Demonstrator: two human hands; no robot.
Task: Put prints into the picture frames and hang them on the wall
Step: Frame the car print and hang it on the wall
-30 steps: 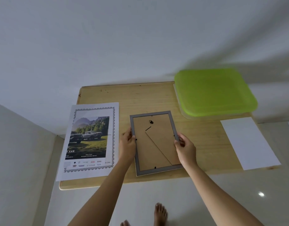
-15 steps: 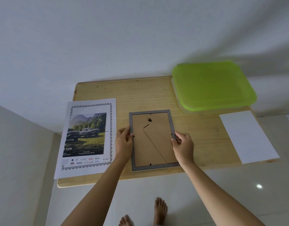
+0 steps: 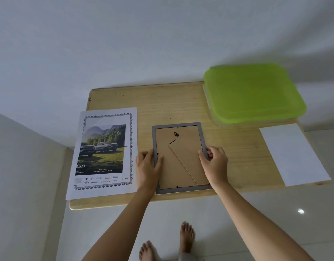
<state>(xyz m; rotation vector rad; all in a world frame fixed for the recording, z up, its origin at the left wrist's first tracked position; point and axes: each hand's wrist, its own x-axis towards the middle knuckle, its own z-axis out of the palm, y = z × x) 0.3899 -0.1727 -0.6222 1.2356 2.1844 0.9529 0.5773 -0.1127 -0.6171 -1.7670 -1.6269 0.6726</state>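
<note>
While the person stands barefoot at the wooden table [image 3: 162, 102], both hands are on the picture frame [image 3: 178, 166], which lies face down near the table's front edge with its brown backing up; the left hand [image 3: 147, 166] grips the frame's left side, thumb laid on the backing and fingers curled round the outer edge; the right hand [image 3: 216, 164] pinches the right side at about the same height, fingers bent over the grey rim; between the two hands the fold-out stand [image 3: 188, 162] lies flat against the backing; beyond them a small black hanger [image 3: 176, 134] sits near the frame's far end; just outside the left hand lies the print [image 3: 104, 151], a sheet showing trucks before green hills inside a patterned border; beyond the right hand sits a green-lidded box [image 3: 254, 93]; further out past that hand lies a blank white sheet [image 3: 292, 153]; the feet [image 3: 187, 236] show below the forearms.
</note>
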